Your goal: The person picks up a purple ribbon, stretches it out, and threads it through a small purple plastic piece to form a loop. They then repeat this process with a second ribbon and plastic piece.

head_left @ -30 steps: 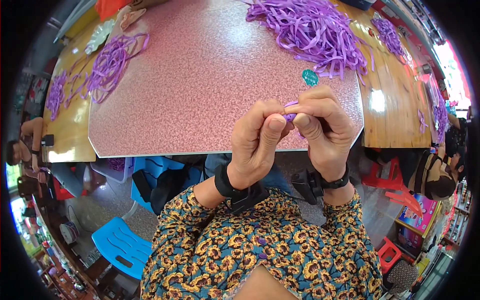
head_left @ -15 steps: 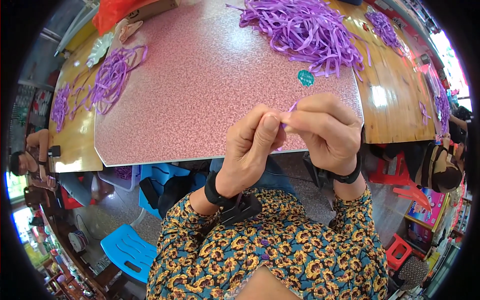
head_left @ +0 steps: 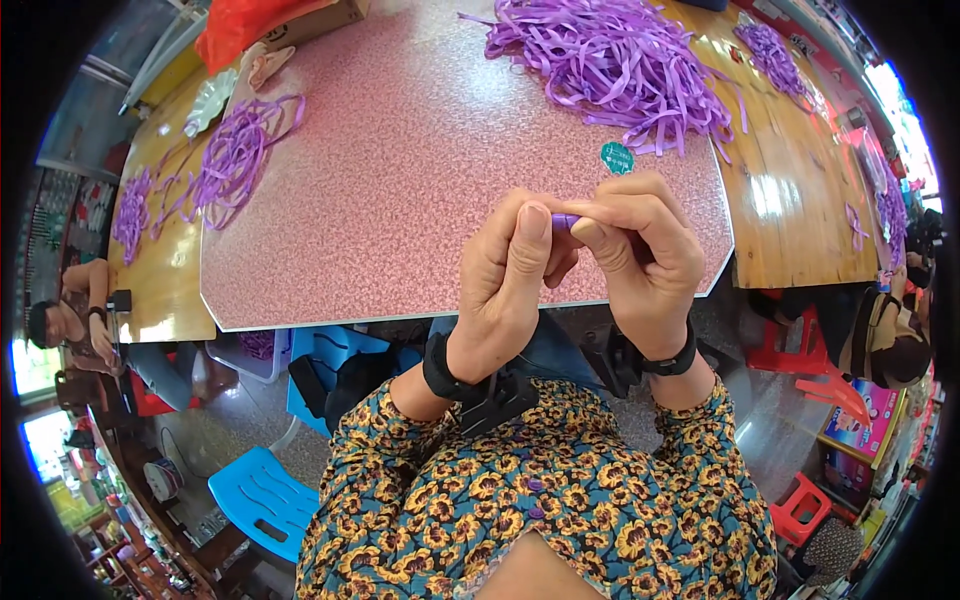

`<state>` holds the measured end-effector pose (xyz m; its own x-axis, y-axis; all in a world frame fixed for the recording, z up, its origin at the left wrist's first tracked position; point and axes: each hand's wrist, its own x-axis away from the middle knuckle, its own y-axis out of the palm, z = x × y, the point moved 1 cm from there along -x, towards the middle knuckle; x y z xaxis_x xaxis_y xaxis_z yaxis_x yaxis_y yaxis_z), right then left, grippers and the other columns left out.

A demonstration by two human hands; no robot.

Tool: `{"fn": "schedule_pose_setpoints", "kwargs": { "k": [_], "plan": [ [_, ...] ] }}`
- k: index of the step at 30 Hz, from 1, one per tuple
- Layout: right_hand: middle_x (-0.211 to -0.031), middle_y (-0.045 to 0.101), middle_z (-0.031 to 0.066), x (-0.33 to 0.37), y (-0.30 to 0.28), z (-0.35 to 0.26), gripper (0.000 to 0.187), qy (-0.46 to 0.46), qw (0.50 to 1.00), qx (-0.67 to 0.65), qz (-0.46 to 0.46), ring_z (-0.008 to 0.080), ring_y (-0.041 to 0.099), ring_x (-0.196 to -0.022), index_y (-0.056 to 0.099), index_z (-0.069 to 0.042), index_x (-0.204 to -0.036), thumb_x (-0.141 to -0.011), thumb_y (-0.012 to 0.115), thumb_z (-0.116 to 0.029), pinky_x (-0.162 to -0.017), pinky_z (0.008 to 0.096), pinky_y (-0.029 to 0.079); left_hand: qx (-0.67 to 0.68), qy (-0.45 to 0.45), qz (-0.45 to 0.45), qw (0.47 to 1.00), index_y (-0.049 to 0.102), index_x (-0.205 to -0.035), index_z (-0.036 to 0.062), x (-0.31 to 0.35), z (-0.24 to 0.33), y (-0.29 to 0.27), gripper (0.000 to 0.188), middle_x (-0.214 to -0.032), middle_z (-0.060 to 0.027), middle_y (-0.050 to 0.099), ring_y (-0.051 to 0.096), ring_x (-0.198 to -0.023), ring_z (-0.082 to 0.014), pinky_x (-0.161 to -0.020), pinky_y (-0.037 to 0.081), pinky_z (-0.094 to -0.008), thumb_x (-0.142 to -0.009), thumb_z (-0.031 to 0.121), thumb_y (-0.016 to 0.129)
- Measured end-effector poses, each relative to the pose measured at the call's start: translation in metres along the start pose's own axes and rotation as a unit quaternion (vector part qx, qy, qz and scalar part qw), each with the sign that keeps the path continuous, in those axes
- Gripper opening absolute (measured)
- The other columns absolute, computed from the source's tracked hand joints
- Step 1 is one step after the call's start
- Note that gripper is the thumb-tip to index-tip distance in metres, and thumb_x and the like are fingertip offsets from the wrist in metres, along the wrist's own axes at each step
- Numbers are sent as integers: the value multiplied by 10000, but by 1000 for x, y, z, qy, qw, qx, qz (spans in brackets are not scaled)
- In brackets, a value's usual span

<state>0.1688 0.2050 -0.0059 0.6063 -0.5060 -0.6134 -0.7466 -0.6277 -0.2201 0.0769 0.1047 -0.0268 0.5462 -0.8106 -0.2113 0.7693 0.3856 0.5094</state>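
Note:
Above the near edge of the pink table, my left hand [head_left: 505,280] and my right hand [head_left: 645,262] meet thumb to thumb. A short bit of purple ribbon [head_left: 564,221] shows between the fingertips, pinched by both hands. The rest of that ribbon is hidden behind my fingers. Farther off on the table lies a large loose heap of purple ribbons [head_left: 620,65]. A round teal sticker [head_left: 617,157] is on the tabletop just beyond my right hand.
Smaller purple ribbon bunches [head_left: 235,160] lie at the left. Beyond them are a cardboard box [head_left: 315,22] and a red bag [head_left: 240,30]. Blue chairs [head_left: 265,500] stand below left, red stools [head_left: 800,510] at right. Other people [head_left: 85,310] sit at both sides.
My right hand has come down and closer to my left, its thumb now pressed against the ribbon. The view has shifted slightly.

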Motion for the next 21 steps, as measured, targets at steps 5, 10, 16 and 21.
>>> {"fn": "schedule_pose_setpoints", "kwargs": {
  "k": [5,10,16,21],
  "plan": [
    [-916,573,47,6,-1,-4,106,28,999,-32,-1,65,496,-690,642,1,-970,-895,666,-70,-576,201,396,-78,52,-28,995,551,-1036,7,2,1,1,275,-755,-2,494,420,-643,-57,-572,371,-218,-1046,241,407],
    [-894,606,81,12,1,-9,125,48,997,-27,53,129,582,-730,673,-12,-954,-839,715,-39,-605,233,459,-190,140,-39,971,550,-1048,-3,3,1,0,222,-778,-54,530,484,-658,-118,-592,406,-253,-1025,197,457],
    [-895,603,71,9,-2,-16,190,-111,987,110,31,165,595,-705,677,-34,-991,-810,735,-34,-589,257,474,-233,214,-65,946,570,-1041,-3,0,2,-4,175,-811,-104,564,544,-661,-226,-586,434,-306,-996,155,509],
    [-861,602,67,2,-9,-15,190,-171,978,123,-7,182,598,-699,685,-40,-974,-793,737,-15,-585,264,477,-281,191,-87,936,577,-1021,-7,6,10,-5,169,-797,-128,565,553,-655,-268,-574,440,-335,-987,149,521]
  ]
}}
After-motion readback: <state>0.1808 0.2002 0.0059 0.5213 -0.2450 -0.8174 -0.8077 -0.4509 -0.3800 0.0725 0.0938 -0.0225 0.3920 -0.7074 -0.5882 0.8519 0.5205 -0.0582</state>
